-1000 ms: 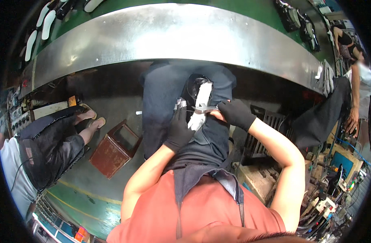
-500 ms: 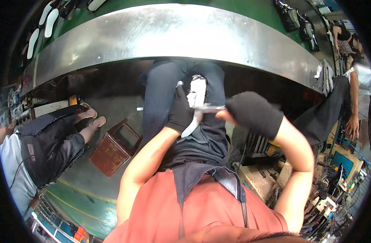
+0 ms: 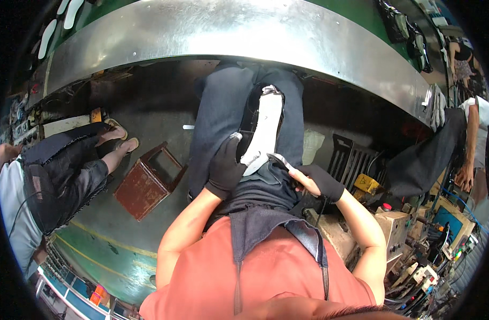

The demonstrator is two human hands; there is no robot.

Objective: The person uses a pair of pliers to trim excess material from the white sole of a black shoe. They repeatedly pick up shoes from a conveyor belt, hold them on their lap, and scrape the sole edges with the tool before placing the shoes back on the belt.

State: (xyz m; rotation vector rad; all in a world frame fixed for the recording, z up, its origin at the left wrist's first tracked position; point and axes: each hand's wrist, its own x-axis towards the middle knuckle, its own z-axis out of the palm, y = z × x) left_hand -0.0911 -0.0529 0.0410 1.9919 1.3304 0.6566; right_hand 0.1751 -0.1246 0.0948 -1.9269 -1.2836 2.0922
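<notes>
A black shoe upper [image 3: 252,111] with a long white sole-shaped piece [image 3: 269,118] on its upward face lies lengthwise across my lap. My left hand [image 3: 227,169], in a black glove with bare or pale-covered fingertips, grips the left side of the shoe at its near end. My right hand [image 3: 318,180], also in a black glove, is closed round a metal hand tool [image 3: 280,159]. Its curved tip is at the right edge of the white piece's near end; the exact kind of tool cannot be made out.
A metal-edged bench [image 3: 217,32] curves past my knees, with white sole pieces [image 3: 47,38] and black shoes [image 3: 410,37] beyond. On the floor stands a brown box-like stool [image 3: 143,189]. One person [image 3: 52,186] is at left, another [image 3: 471,138] at right, near machinery [image 3: 394,229].
My right hand has come down and closer to my body, and the tool now points at the shoe's near end. My left hand has shifted slightly left and down along the shoe.
</notes>
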